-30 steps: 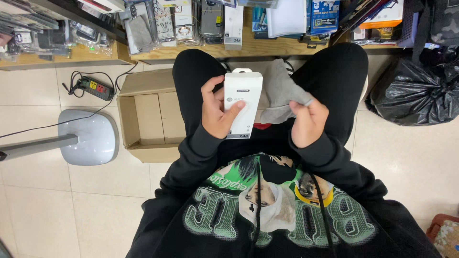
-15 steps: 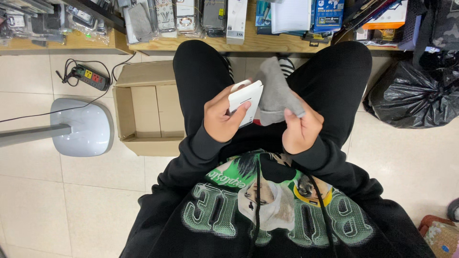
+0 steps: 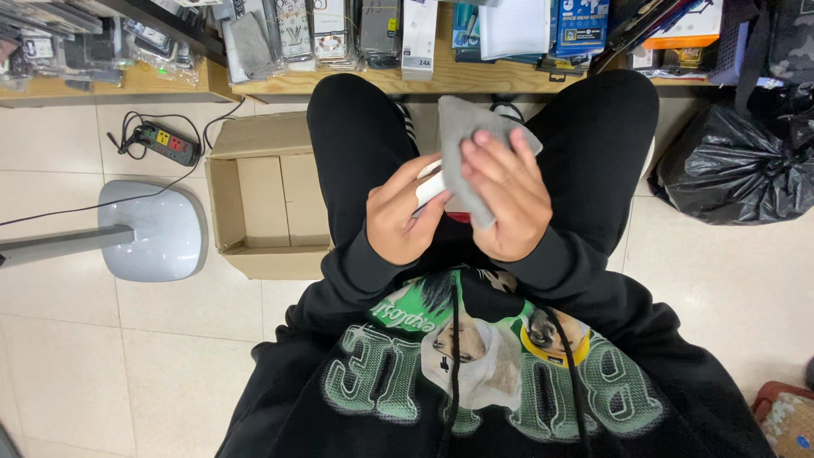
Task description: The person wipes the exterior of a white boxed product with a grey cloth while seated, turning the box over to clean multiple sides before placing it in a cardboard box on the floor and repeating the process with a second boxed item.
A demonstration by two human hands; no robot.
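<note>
Here, a small white box [image 3: 430, 188] sits between both hands over the lap, mostly hidden. The left hand [image 3: 403, 222] curls around its lower end, fingers closed on it. The right hand [image 3: 502, 197] presses a grey cloth [image 3: 465, 127] flat against it. Left of the hands, an open cardboard box [image 3: 263, 199] rests on the floor.

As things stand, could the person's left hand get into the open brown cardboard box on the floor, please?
Probably yes, once freed: the open brown cardboard box lies beside the left leg with nothing over it, but the left hand holds a small white object that the right hand covers with a grey cloth.
</note>
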